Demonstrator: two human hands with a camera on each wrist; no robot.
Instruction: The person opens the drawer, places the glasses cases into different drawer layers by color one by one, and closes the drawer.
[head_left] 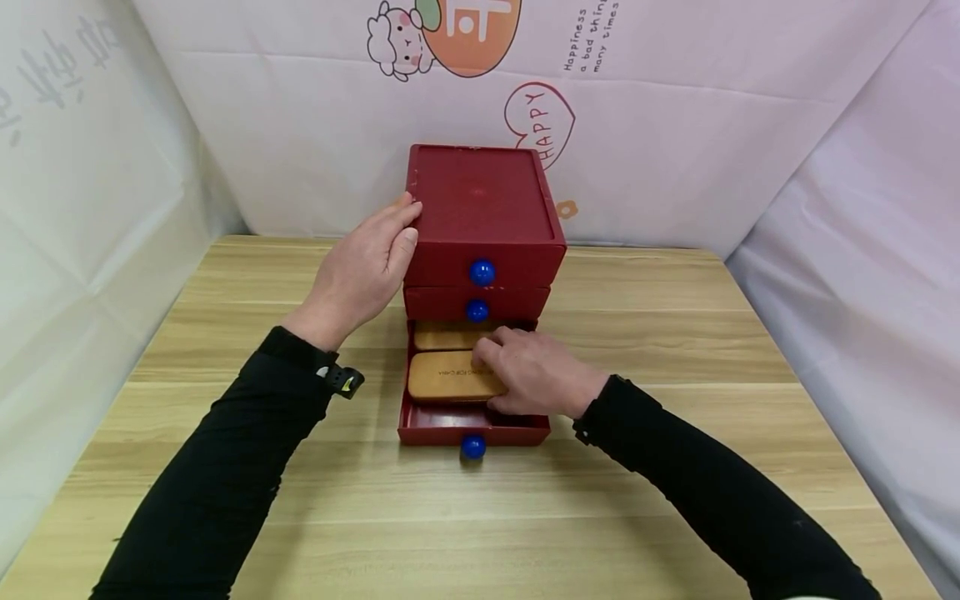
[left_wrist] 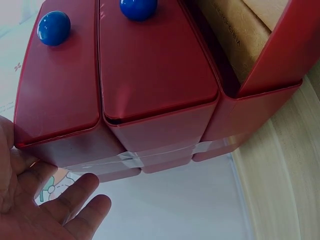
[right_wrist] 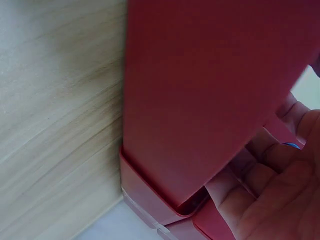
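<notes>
A red drawer unit [head_left: 478, 196] with blue round knobs stands on the table, its lowest drawer [head_left: 438, 436] pulled out. Inside that drawer lies a tan case [head_left: 442, 377] with rounded corners and small dark lettering; behind it is a second tan case [head_left: 442, 337]. My right hand [head_left: 543, 375] reaches into the drawer and grips the right end of the front case, thumb on the near side and fingers on the far side. Against the unit's upper left side rests my left hand [head_left: 367, 267], its fingers extended; the left wrist view shows that hand [left_wrist: 55, 210] beside the red wall.
The upper drawers are closed, with a blue knob [head_left: 482, 272] on the top one. Clear tape [left_wrist: 130, 160] runs along the unit's side. A printed white cloth [head_left: 300, 125] hangs behind, and white cloth flanks both sides of the wooden table [head_left: 660, 333].
</notes>
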